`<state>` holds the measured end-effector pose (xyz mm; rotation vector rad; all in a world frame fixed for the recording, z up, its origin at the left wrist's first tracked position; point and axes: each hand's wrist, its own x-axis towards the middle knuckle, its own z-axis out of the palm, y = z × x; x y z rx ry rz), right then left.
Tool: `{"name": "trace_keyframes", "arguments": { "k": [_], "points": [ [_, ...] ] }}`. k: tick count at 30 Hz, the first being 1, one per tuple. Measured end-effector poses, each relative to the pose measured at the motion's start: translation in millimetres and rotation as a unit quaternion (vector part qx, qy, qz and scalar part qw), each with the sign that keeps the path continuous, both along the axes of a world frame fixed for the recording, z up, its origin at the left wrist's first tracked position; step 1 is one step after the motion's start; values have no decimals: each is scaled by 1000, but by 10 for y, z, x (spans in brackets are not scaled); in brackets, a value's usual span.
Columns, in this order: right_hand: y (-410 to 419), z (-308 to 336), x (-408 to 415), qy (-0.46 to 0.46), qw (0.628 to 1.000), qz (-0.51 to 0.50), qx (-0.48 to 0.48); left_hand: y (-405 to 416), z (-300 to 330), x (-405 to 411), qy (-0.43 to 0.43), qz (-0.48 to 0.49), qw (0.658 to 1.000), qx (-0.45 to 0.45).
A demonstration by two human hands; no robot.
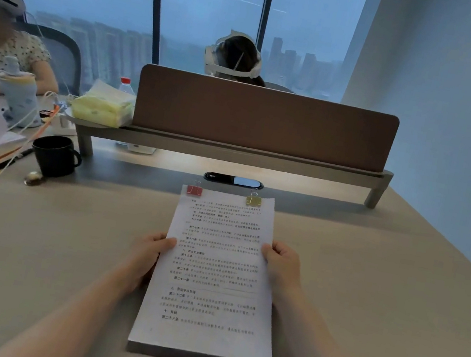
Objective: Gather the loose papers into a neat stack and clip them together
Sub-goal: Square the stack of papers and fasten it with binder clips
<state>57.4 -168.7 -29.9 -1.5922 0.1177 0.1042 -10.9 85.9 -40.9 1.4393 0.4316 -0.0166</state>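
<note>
Head view — 1 paper stack (213, 272), 2 binder clips (194, 190), left hand (148, 254), right hand (283, 267) gripping its sides

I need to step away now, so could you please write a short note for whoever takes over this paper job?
Left hand: gripping the left edge of the paper stack.
Right hand: gripping the right edge.
The stack is held over the desk, edges squared.
Done: papers gathered; red binder clip and yellow binder clip sit on the top edge.
Left: apparently only to check alignment and set the stack down.
</note>
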Motion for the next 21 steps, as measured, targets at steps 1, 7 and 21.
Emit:
{"name": "trace_keyframes", "arguments": {
  "k": [1,7,21],
  "points": [
    [80,15,20,0,1000,-3,-4,65,8,-29,3,3,1000,4],
    [654,112,142,-4,1000,16,-16,507,120,-129,16,48,998,22],
    [1908,49,256,4,991,119,-56,1558,288,-118,46,137,981,127]
  ]
}}
